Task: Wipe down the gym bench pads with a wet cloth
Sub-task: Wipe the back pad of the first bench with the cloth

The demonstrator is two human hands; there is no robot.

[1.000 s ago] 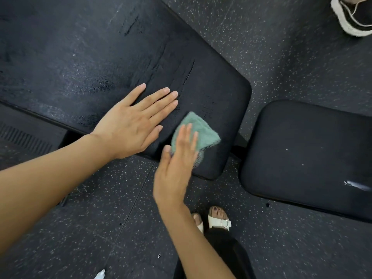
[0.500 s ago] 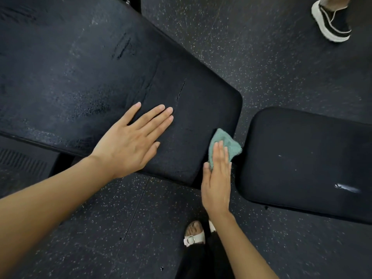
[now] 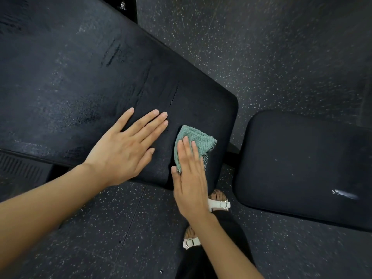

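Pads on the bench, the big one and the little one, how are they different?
The big pad looks wider than the little pad. The big pad shows streaky marks; the little pad looks plain apart from a white scuff. The left hand lies flat on the big pad and the right hand presses the green cloth on it; nothing touches the little pad. Both are black with rounded corners.

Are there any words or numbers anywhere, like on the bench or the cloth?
No text can be read anywhere.
The long bench pad, the small seat pad, the green cloth and the sandals carry none.
The white streak on the small seat pad is no lettering.
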